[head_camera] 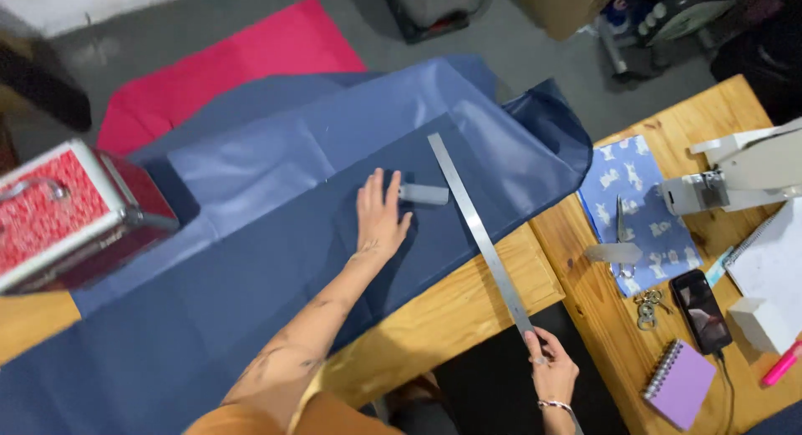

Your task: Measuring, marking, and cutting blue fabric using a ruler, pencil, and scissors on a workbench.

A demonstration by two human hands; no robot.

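My left hand (pixel 380 215) lies flat, fingers spread, on a dark blue fabric (pixel 276 243) spread over a wooden table (pixel 455 306). A small grey rectangular piece (pixel 424 194) rests on the fabric just past its fingertips. My right hand (pixel 550 370) grips the near end of a long metal ruler (pixel 479 230), which runs diagonally across the fabric and the table edge toward the far side.
A red patterned case (pixel 63 214) stands on the left. A pink cloth (pixel 242 63) lies on the floor beyond. On the right table are a blue patterned cloth (pixel 639 209) with scissors (pixel 621 243), keys (pixel 647 306), a phone (pixel 702 310), a purple notebook (pixel 678 383), a white sewing machine (pixel 743 172).
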